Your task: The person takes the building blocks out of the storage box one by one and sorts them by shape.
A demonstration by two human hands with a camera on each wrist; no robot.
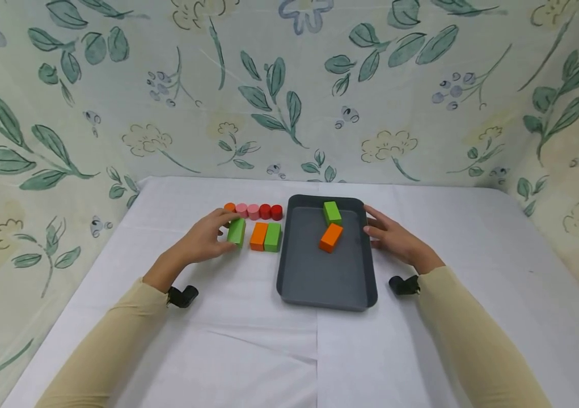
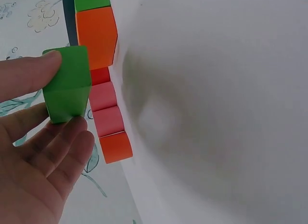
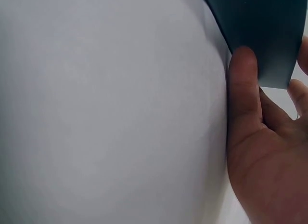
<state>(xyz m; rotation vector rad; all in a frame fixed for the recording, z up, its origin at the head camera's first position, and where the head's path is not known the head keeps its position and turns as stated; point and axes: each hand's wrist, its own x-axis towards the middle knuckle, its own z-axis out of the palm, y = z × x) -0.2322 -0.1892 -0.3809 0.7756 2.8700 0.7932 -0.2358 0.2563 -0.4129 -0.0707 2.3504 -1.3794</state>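
Note:
A green block (image 1: 236, 233) is pinched between the thumb and fingers of my left hand (image 1: 210, 237). In the left wrist view the held block (image 2: 70, 84) has the thumb on its upper side and fingertips underneath, next to the row of blocks. At the right side of the grey tray (image 1: 327, 280), my right hand (image 1: 396, 241) rests its thumb and fingertips against the outer wall. The right wrist view shows the thumb (image 3: 244, 84) lying along that dark wall (image 3: 262, 36). Inside the tray are a green block (image 1: 332, 213) and an orange block (image 1: 330, 237).
Left of the tray, an orange block (image 1: 258, 236) and a green block (image 1: 272, 237) stand side by side. Behind them runs a row of small cylinders: orange (image 1: 229, 207), pink (image 1: 253, 212) and red (image 1: 276, 212). A white cloth (image 1: 248, 340) covers the table; floral fabric hangs behind.

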